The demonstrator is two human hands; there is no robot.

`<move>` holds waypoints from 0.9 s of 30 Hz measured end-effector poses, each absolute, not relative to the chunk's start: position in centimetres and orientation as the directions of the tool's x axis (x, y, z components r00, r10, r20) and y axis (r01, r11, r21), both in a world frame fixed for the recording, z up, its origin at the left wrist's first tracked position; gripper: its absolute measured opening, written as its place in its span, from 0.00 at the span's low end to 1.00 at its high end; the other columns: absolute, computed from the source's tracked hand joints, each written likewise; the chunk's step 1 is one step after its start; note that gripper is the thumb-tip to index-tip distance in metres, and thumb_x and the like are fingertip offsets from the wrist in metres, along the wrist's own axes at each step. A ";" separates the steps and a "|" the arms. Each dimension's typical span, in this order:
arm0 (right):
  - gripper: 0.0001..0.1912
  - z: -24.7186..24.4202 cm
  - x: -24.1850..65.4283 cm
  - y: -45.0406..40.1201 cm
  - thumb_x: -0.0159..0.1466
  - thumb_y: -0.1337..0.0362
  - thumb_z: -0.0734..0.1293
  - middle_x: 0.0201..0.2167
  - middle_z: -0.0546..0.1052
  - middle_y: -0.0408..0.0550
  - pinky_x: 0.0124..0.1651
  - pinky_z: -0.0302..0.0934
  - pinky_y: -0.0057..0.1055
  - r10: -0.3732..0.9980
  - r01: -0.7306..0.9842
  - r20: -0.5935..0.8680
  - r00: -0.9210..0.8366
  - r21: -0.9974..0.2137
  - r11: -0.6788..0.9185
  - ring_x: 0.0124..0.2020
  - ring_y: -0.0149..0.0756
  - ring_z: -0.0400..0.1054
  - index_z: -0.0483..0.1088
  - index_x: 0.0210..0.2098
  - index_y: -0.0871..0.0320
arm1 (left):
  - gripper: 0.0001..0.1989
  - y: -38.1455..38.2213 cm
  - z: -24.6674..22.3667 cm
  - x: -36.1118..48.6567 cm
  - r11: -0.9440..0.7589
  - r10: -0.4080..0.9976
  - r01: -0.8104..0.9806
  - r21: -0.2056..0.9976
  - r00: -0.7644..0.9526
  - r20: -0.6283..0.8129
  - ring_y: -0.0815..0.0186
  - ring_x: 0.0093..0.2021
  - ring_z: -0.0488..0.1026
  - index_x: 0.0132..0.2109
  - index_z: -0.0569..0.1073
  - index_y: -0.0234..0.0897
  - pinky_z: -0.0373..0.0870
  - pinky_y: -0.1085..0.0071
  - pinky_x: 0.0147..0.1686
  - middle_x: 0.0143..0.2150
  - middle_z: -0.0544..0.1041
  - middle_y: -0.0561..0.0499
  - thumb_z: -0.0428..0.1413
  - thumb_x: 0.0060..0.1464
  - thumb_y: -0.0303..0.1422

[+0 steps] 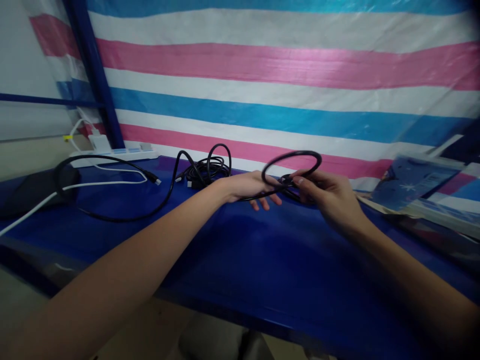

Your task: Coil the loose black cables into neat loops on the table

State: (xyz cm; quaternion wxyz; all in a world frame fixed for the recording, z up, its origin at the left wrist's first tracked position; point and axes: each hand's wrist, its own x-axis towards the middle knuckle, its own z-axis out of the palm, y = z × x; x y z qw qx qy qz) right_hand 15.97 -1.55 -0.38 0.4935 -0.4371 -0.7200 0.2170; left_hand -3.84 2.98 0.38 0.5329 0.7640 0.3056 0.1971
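Black cable point(292, 154): held looped above blue tabletop point(270, 260)
Right hand point(332, 192): cable pinched between thumb and fingers
Left hand point(252, 187): fingers extended by cable; grip cannot be told
Blue packet point(410, 175): printed with white snowflake-like mark
Striped sheeting point(262, 65): hung behind

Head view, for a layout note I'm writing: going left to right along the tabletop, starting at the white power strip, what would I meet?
White power strip → bundle of black cables → left hand → right hand → blue item with a snowflake print.
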 end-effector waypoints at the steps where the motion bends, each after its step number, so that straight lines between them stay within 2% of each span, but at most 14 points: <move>1: 0.11 -0.5 16.2 -1.4 0.58 0.56 0.69 0.20 0.67 0.42 0.23 0.51 0.27 0.853 0.406 0.485 -0.191 -0.752 0.519 0.20 0.26 0.59 0.74 0.34 0.57 | 0.22 3.1 0.6 -4.3 -0.183 0.687 0.277 0.943 0.723 -0.079 0.70 0.30 0.73 0.58 0.65 0.36 0.65 0.76 0.23 0.46 0.76 0.40 0.46 0.58 0.39; 3: 0.10 -0.7 16.6 -1.2 0.58 0.57 0.68 0.22 0.69 0.43 0.24 0.53 0.27 0.846 0.402 0.439 -0.304 -0.746 0.531 0.21 0.27 0.60 0.74 0.35 0.57 | 0.25 3.2 0.8 -5.0 -0.126 0.672 0.305 0.944 0.726 -0.145 0.70 0.30 0.73 0.57 0.65 0.38 0.64 0.77 0.22 0.46 0.77 0.41 0.43 0.59 0.46; 5: 0.10 -0.8 16.6 -1.2 0.59 0.58 0.67 0.25 0.71 0.44 0.25 0.55 0.27 0.814 0.435 0.463 -0.351 -0.689 0.580 0.23 0.27 0.61 0.75 0.37 0.56 | 0.24 3.2 0.7 -5.2 -0.204 0.597 0.330 0.922 0.788 -0.150 0.71 0.31 0.73 0.53 0.68 0.40 0.63 0.78 0.22 0.47 0.76 0.44 0.47 0.56 0.49; 8: 0.09 -0.7 16.4 -1.5 0.60 0.60 0.66 0.32 0.74 0.47 0.31 0.60 0.30 0.718 0.524 0.549 -0.428 -0.496 0.692 0.29 0.31 0.66 0.76 0.38 0.55 | 0.15 3.0 0.0 -4.4 -0.414 0.484 0.386 0.825 0.860 -0.159 0.70 0.29 0.72 0.45 0.69 0.36 0.63 0.77 0.20 0.41 0.75 0.47 0.54 0.51 0.39; 10: 0.09 -0.4 16.3 -1.8 0.61 0.61 0.66 0.35 0.74 0.49 0.37 0.63 0.33 0.660 0.545 0.564 -0.497 -0.389 0.743 0.35 0.35 0.69 0.76 0.39 0.54 | 0.11 2.8 -0.7 -3.5 -0.493 0.533 0.464 0.735 0.830 -0.167 0.69 0.24 0.70 0.42 0.69 0.34 0.63 0.75 0.18 0.32 0.74 0.48 0.50 0.52 0.33; 11: 0.09 -0.2 16.3 -1.9 0.60 0.62 0.66 0.37 0.74 0.49 0.40 0.63 0.34 0.657 0.541 0.552 -0.513 -0.386 0.747 0.38 0.36 0.69 0.77 0.39 0.53 | 0.11 2.7 -1.0 -3.1 -0.530 0.581 0.509 0.679 0.800 -0.146 0.68 0.22 0.69 0.41 0.69 0.33 0.64 0.73 0.19 0.29 0.73 0.48 0.47 0.53 0.32; 13: 0.10 0.0 16.5 -2.0 0.59 0.63 0.66 0.42 0.74 0.49 0.45 0.64 0.35 0.715 0.512 0.489 -0.500 -0.499 0.699 0.43 0.38 0.69 0.77 0.40 0.52 | 0.13 2.4 -1.5 -2.6 -0.623 0.695 0.596 0.507 0.719 0.009 0.64 0.23 0.72 0.42 0.69 0.32 0.67 0.69 0.23 0.30 0.75 0.44 0.42 0.55 0.30; 15: 0.10 0.0 16.6 -1.8 0.58 0.63 0.66 0.47 0.72 0.49 0.49 0.64 0.37 0.797 0.395 0.418 -0.435 -0.707 0.586 0.49 0.41 0.67 0.77 0.37 0.53 | 0.16 2.2 -1.6 -2.4 -0.677 0.736 0.687 0.265 0.634 0.237 0.58 0.31 0.75 0.46 0.70 0.31 0.68 0.64 0.30 0.34 0.76 0.38 0.42 0.55 0.27; 17: 0.09 0.1 16.5 -1.8 0.58 0.62 0.66 0.46 0.72 0.48 0.50 0.64 0.39 0.876 0.197 0.359 -0.321 -0.880 0.432 0.49 0.41 0.67 0.76 0.37 0.53 | 0.18 1.8 -1.3 -2.4 -0.669 0.691 0.742 0.049 0.596 0.408 0.52 0.37 0.75 0.50 0.68 0.29 0.68 0.61 0.33 0.37 0.76 0.35 0.43 0.54 0.23; 19: 0.11 0.1 15.9 -2.1 0.58 0.61 0.66 0.42 0.73 0.46 0.45 0.68 0.38 0.933 0.050 0.291 -0.213 -0.950 0.308 0.45 0.38 0.68 0.73 0.41 0.51 | 0.19 1.3 -0.8 -2.4 -0.651 0.628 0.754 -0.090 0.601 0.494 0.52 0.38 0.76 0.53 0.66 0.30 0.68 0.63 0.33 0.37 0.77 0.37 0.43 0.55 0.22; 20: 0.12 0.2 15.5 -2.3 0.58 0.59 0.67 0.39 0.72 0.46 0.41 0.69 0.36 0.950 0.039 0.237 -0.202 -0.968 0.249 0.42 0.37 0.68 0.72 0.42 0.51 | 0.19 1.1 -0.6 -2.4 -0.645 0.589 0.750 -0.149 0.612 0.528 0.53 0.38 0.76 0.54 0.65 0.31 0.68 0.64 0.32 0.37 0.77 0.38 0.42 0.56 0.22; 22: 0.14 0.2 14.8 -3.0 0.59 0.54 0.67 0.35 0.72 0.46 0.35 0.69 0.33 0.958 0.115 0.094 -0.270 -0.985 0.129 0.36 0.34 0.67 0.71 0.40 0.55 | 0.18 0.6 -0.4 -2.2 -0.644 0.517 0.727 -0.238 0.643 0.566 0.55 0.37 0.76 0.54 0.65 0.33 0.67 0.66 0.31 0.39 0.76 0.40 0.42 0.59 0.25; 24: 0.16 0.1 14.3 -3.4 0.58 0.52 0.68 0.31 0.73 0.49 0.35 0.68 0.31 0.928 0.218 -0.074 -0.365 -0.976 0.008 0.33 0.33 0.68 0.72 0.34 0.60 | 0.17 0.4 -0.5 -2.0 -0.670 0.474 0.688 -0.278 0.685 0.552 0.56 0.35 0.76 0.55 0.65 0.36 0.66 0.68 0.28 0.39 0.75 0.42 0.44 0.60 0.29; 27: 0.14 -0.3 13.8 -3.6 0.56 0.57 0.70 0.24 0.72 0.48 0.37 0.67 0.28 0.908 0.222 -0.177 -0.381 -0.970 -0.096 0.29 0.30 0.69 0.71 0.29 0.63 | 0.15 0.6 -0.9 -1.8 -0.744 0.466 0.632 -0.217 0.723 0.511 0.57 0.35 0.76 0.52 0.67 0.33 0.65 0.68 0.27 0.39 0.76 0.43 0.46 0.59 0.29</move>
